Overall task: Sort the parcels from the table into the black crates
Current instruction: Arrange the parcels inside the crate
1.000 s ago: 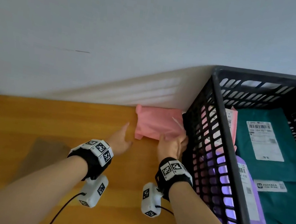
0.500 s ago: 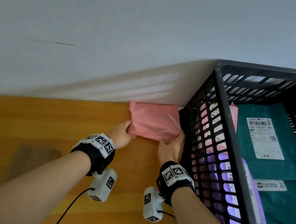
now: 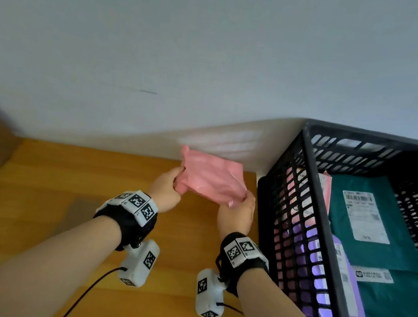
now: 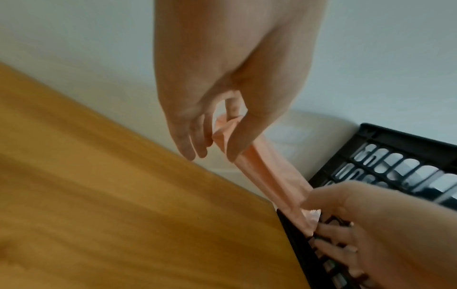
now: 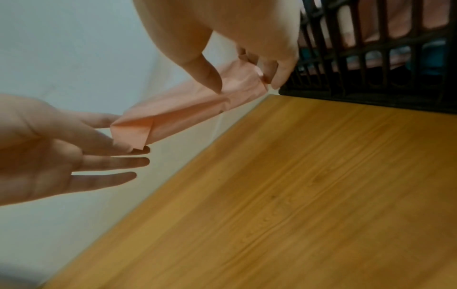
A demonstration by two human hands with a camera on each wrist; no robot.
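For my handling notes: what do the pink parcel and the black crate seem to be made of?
Pink parcel: probably thin plastic film, slightly glossy; it creases and sags between both hands.
Black crate: looks like rigid moulded plastic, matte, its walls a slotted lattice.

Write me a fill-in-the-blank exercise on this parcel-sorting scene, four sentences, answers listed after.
1. Both hands hold a soft plastic parcel coloured ____.
2. The left hand pinches that parcel's ____ end.
3. The right hand is next to the slotted plastic crate coloured ____.
4. The held parcel hangs above the table, which is made of ____.

Missing words: pink; left; black; wood
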